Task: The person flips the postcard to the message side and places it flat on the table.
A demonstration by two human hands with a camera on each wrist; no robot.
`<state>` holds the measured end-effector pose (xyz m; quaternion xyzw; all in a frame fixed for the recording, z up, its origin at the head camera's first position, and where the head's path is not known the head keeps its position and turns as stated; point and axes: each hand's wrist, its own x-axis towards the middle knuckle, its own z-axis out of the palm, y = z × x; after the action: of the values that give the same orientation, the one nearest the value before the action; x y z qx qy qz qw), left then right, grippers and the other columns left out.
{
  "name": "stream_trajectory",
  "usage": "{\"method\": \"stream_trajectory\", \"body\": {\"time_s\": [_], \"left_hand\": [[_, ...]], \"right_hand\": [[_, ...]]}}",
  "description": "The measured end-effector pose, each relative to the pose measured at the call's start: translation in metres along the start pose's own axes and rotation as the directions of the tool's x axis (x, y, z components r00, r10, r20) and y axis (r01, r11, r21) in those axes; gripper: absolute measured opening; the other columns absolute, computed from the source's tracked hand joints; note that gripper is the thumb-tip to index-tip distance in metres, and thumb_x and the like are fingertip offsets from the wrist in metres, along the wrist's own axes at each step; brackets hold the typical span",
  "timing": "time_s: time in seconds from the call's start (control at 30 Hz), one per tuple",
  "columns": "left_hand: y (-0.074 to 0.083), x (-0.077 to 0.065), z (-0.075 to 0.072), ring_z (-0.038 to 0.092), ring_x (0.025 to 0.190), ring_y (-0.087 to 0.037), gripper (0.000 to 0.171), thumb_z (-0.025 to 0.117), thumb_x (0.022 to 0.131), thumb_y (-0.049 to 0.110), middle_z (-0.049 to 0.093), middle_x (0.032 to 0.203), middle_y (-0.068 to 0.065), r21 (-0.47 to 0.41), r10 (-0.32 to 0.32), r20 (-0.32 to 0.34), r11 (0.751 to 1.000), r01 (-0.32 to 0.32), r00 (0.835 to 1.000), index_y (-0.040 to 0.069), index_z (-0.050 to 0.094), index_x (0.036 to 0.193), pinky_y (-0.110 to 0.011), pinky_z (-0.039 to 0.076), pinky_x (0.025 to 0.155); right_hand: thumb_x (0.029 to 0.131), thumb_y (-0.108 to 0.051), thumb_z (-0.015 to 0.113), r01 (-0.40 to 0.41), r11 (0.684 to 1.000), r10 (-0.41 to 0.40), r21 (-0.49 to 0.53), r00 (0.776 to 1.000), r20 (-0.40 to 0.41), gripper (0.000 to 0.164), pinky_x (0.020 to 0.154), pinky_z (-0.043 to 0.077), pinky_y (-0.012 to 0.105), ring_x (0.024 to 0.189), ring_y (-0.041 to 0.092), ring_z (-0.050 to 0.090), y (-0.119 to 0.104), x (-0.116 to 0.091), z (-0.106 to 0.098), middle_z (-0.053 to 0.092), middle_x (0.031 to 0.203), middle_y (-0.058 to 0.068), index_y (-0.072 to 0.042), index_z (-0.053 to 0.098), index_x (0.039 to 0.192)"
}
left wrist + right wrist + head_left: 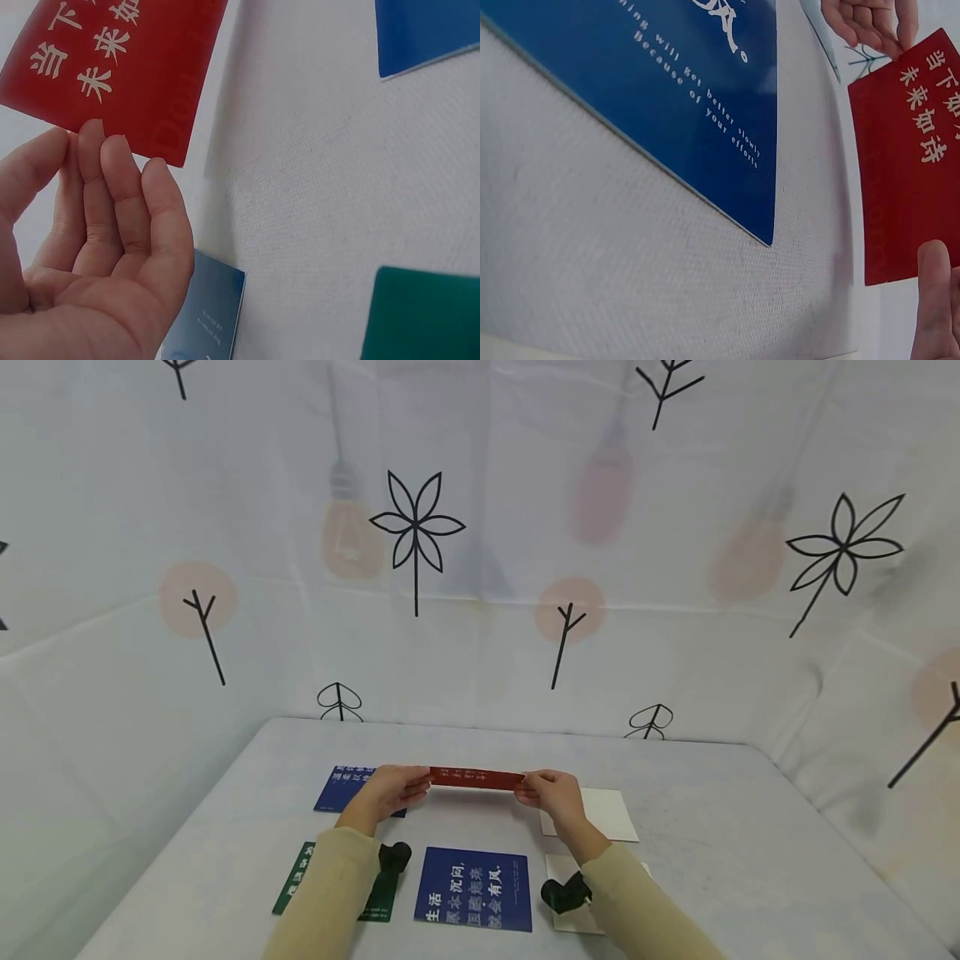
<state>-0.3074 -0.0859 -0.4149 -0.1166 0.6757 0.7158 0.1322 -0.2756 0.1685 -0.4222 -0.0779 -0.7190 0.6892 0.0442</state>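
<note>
Pinching at both ends with left hand (392, 792) and right hand (557, 795) | above white cloth-covered tabletop (712, 827) | beyond front-centre blue rectangular white-lettered card (474, 890) | holding red rectangular white-lettered card (476, 778) raised between both hands | judged best: match hand heights, pull only lightly to avoid bowing, press edges rather than print

Red card (127, 79) cropped in both wrist views

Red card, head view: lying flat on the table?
No, the left hand and right hand hold the red card by its opposite ends, raised above the table.
</note>
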Motion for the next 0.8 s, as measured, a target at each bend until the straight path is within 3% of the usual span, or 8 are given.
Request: {"method": "stream_trajectory", "body": {"time_s": [0.27, 0.6, 0.8], "left_hand": [[-0.0022, 0.0003, -0.0011, 0.064, 0.087, -0.023, 0.030, 0.067, 0.086, 0.009, 0.066, 0.095, -0.014, 0.018, 0.011, 0.007, 1.000, -0.011, 1.000, -0.008, 0.061, 0.110, -0.033, 0.053, 0.079], [-0.0028, 0.0006, -0.0010, 0.063, 0.076, -0.018, 0.033, 0.069, 0.084, 0.008, 0.066, 0.086, -0.010, 0.037, 0.008, -0.007, 0.999, -0.007, 1.000, -0.008, 0.061, 0.111, -0.032, 0.054, 0.075], [-0.0036, 0.0011, -0.0015, 0.063, 0.077, -0.016, 0.034, 0.068, 0.085, 0.010, 0.067, 0.089, -0.008, 0.056, -0.002, 0.002, 0.998, 0.002, 1.000, -0.005, 0.061, 0.115, -0.032, 0.053, 0.076]], "right_hand": [[0.088, 0.000, 0.059, 0.028, 0.999, -0.028, -0.022, 1.000, -0.007, 0.018, 0.064, 0.055, 0.028, 0.069, 0.020, 0.067, 0.0014, -0.0010, -0.0008, 0.067, 0.083, 0.018, 0.014, 0.063, 0.099], [0.085, -0.003, 0.066, 0.083, 0.995, -0.084, -0.060, 0.996, -0.011, 0.018, 0.063, 0.055, 0.027, 0.068, 0.018, 0.066, 0.0023, -0.0066, -0.0025, 0.065, 0.085, 0.016, 0.011, 0.065, 0.096], [0.085, -0.005, 0.066, 0.034, 0.991, -0.039, -0.129, 0.998, -0.040, 0.021, 0.067, 0.055, 0.030, 0.073, 0.018, 0.065, 0.0057, -0.0019, -0.0017, 0.066, 0.092, 0.015, 0.008, 0.066, 0.101]]}}
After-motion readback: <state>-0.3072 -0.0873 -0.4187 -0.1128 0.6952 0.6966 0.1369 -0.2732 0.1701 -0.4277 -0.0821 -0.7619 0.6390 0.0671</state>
